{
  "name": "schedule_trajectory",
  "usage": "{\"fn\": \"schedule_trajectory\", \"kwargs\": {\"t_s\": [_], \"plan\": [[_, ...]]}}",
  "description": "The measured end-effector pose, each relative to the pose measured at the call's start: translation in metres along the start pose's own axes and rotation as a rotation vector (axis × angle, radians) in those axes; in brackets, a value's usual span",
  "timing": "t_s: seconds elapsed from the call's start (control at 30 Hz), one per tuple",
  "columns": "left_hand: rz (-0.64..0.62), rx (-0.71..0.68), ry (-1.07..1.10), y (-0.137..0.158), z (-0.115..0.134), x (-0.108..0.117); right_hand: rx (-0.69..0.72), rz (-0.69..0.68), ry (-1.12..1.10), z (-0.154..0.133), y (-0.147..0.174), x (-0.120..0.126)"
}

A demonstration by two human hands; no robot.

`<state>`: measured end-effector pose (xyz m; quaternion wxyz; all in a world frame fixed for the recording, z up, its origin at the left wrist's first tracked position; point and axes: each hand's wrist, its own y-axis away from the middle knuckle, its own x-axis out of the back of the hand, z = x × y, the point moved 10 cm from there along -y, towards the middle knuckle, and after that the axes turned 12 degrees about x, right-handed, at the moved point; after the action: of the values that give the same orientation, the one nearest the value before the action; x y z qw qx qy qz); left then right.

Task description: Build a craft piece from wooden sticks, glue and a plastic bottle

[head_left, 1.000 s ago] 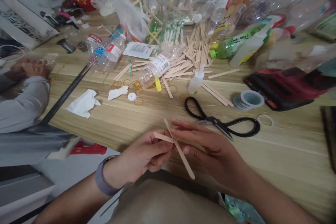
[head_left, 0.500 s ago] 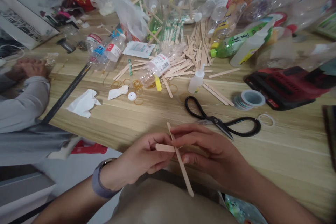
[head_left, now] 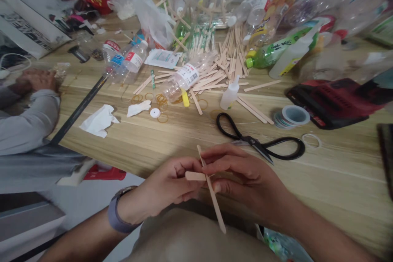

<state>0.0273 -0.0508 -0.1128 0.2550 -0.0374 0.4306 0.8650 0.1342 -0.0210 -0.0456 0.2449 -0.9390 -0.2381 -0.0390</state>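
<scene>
Crossing a long stick touched by the half-curled right hand, grip unclear, another stick is pinched by the left hand.

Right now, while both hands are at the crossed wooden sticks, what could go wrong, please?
The long stick and the second stick could twist out of line, as they cross between the left hand and the right hand. The scissors lie open just beyond the right hand; a careless reach might meet a blade. The small nozzle bottle stands upright past them, so a sweeping arm could perhaps tip it.
</scene>
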Motion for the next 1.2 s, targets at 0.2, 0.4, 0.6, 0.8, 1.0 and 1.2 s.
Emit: {"fn": "schedule_trajectory", "kwargs": {"t_s": [0.2, 0.4, 0.6, 0.8, 1.0, 1.2], "plan": [[-0.031, -0.003, 0.000, -0.003, -0.002, -0.001, -0.021, 0.005, -0.031, 0.005, 0.001, -0.003], [-0.038, -0.023, -0.034, -0.005, -0.001, 0.000, -0.058, 0.005, -0.039, 0.008, 0.002, -0.003], [-0.050, -0.149, -0.090, 0.001, 0.014, 0.002, -0.172, 0.168, -0.097, 0.019, 0.008, 0.014], [0.036, -0.213, -0.053, 0.010, 0.021, 0.019, -0.238, 0.153, 0.063, 0.022, 0.010, 0.018], [0.072, -0.220, 0.066, 0.011, 0.017, 0.029, -0.197, 0.128, 0.172, 0.018, 0.009, 0.015], [0.059, -0.133, 0.113, 0.003, 0.009, 0.024, -0.217, 0.172, 0.212, 0.020, 0.007, 0.022]]}}
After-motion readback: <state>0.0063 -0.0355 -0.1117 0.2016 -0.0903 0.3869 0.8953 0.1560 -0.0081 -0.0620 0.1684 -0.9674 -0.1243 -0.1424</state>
